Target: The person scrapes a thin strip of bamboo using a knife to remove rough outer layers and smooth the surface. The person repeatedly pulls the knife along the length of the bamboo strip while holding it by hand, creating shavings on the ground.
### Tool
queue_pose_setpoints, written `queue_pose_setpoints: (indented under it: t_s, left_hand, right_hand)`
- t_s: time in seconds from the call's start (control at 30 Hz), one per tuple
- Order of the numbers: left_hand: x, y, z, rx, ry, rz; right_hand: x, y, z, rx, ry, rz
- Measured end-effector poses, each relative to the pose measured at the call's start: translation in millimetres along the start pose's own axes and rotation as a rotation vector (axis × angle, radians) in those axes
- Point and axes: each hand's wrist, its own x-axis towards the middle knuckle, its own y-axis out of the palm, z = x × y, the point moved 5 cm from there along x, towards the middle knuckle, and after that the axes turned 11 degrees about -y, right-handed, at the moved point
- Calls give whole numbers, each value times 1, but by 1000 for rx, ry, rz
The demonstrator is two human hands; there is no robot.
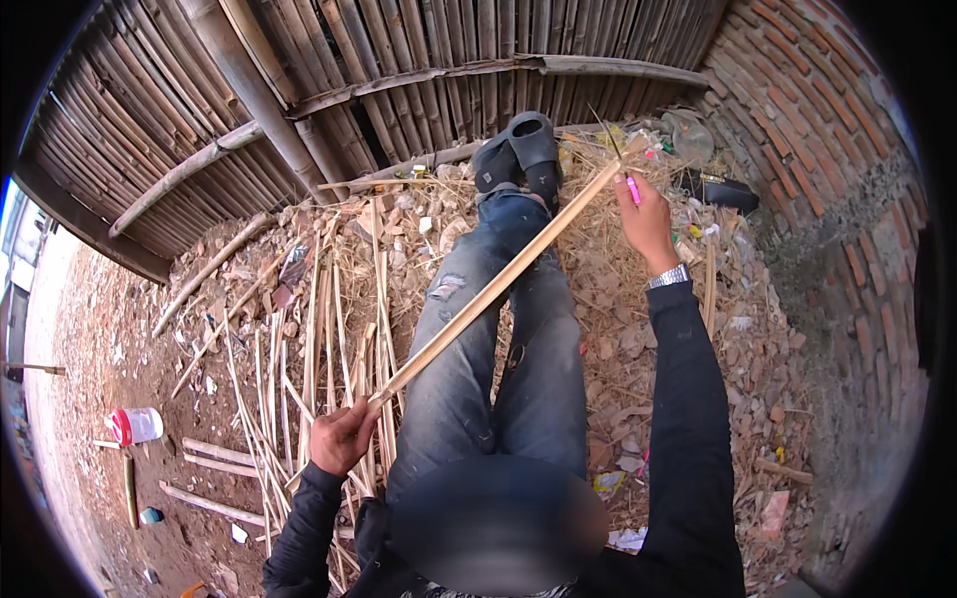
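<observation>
A long pale bamboo strip (498, 287) runs slantwise across my outstretched legs. My left hand (342, 436) is closed around its near end, beside my left thigh. At the far end, my right hand (646, 221) grips a knife (634, 189) by its pink handle. Its thin dark blade points up and away, crossing the strip's far end; whether it cuts into the wood I cannot tell. My legs in worn jeans (538, 349) stretch forward, ending in dark clogs (528, 145).
Several cut bamboo strips (314, 349) lie on the ground to my left. A bamboo wall (419, 90) stands ahead and a brick wall (837, 219) on the right. A white tub with a red rim (140, 426) lies at far left. Shavings and rubble cover the ground.
</observation>
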Motion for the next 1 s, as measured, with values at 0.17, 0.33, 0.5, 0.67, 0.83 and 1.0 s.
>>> queue_pose_setpoints:
  t_s: [0.17, 0.33, 0.5, 0.67, 0.83, 1.0]
  left_hand:
    - [-3, -3, 6, 22, 10, -9]
    - [-1, -1, 8, 57, 36, -6]
    - [-1, 5, 15, 59, 104, -41]
    - [1, 12, 19, 107, 121, -11]
    - [4, 12, 18, 125, 196, -71]
    - [9, 13, 13, 117, 189, -67]
  right_hand:
    - [1, -6, 6, -22, -14, 52]
    - [14, 2, -18, -159, 10, 8]
    - [16, 16, -37, -189, 62, 4]
    - [4, 17, -57, -85, 185, 30]
    - [2, -4, -46, -89, 200, -19]
    - [2, -12, -26, -129, 80, -89]
